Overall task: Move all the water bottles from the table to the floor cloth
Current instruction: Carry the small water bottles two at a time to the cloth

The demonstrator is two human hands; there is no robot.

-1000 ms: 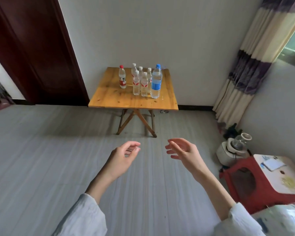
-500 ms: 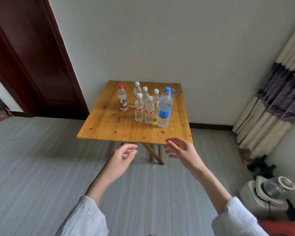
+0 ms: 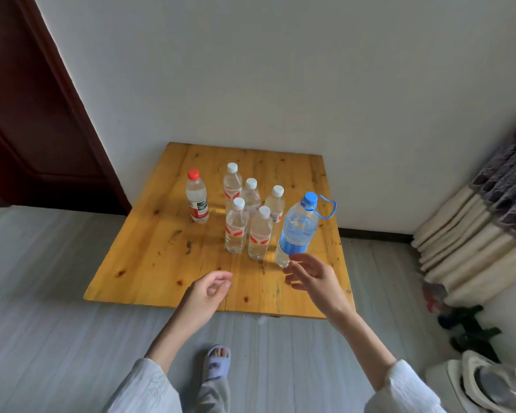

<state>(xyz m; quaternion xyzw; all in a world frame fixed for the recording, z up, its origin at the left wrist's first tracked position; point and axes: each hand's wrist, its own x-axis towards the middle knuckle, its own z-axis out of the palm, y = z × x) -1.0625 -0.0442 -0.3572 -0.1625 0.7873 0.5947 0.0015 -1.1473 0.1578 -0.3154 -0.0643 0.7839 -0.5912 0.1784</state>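
Several water bottles stand upright on a wooden table (image 3: 161,263). A red-capped bottle (image 3: 196,198) is apart at the left. A cluster of white-capped bottles (image 3: 236,228) fills the middle. A large blue-capped bottle (image 3: 297,231) with a blue carry loop stands at the right. My right hand (image 3: 313,275) is open just in front of the large bottle's base, fingers spread, not touching it. My left hand (image 3: 209,293) hovers over the table's near edge, fingers loosely curled, empty. No floor cloth is in view.
The table stands against a white wall (image 3: 280,70). A dark wooden door (image 3: 27,114) is at the left. A striped curtain (image 3: 489,219) hangs at the right, with a white appliance (image 3: 483,386) on the floor below. My slippered foot (image 3: 216,362) is on the grey floor.
I have walked up to the table; it now fills the middle of the view. Both hands have reached forward over its near edge, the right one close to the large bottle.
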